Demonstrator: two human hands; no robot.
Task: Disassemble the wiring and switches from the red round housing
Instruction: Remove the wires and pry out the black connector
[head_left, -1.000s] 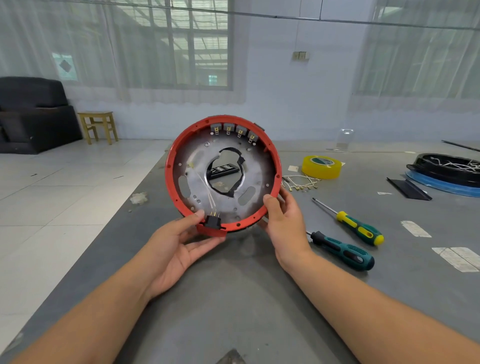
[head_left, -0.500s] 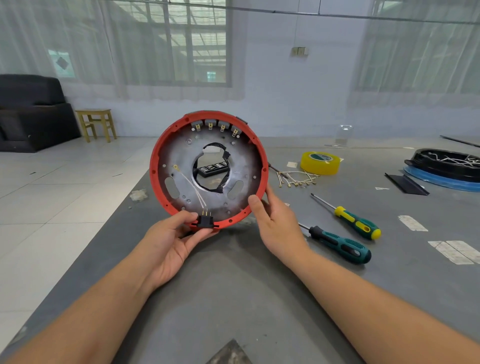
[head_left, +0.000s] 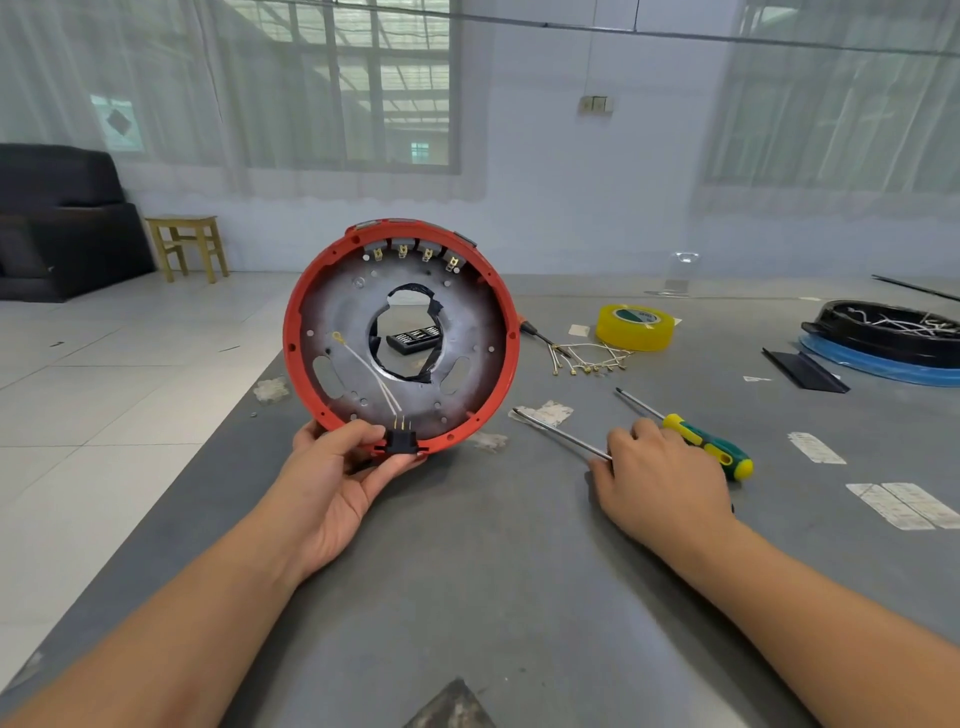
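The red round housing (head_left: 297, 332) stands on edge above the grey table (head_left: 467, 571), its open side facing me. My left hand (head_left: 337, 478) holds its bottom rim, thumb beside a black connector (head_left: 401, 440) with brass pins. Two white wires (head_left: 371, 371) run from the connector across the metal plate inside. Several small switches (head_left: 415, 252) sit in a row under the top rim. My right hand (head_left: 660, 478) lies curled over the handle of a screwdriver on the table; only its steel shaft (head_left: 561, 435) shows.
A yellow-and-green screwdriver (head_left: 706, 447) lies just right of my right hand. Behind are loose terminal wires (head_left: 587, 358), a yellow tape roll (head_left: 635, 327), a black strip (head_left: 805, 370) and a black round part (head_left: 893, 332) on blue. The table's left edge drops to tiled floor.
My right hand has let go of the housing's right rim and dropped onto the dark-handled screwdriver on the table. My left hand alone now holds the housing.
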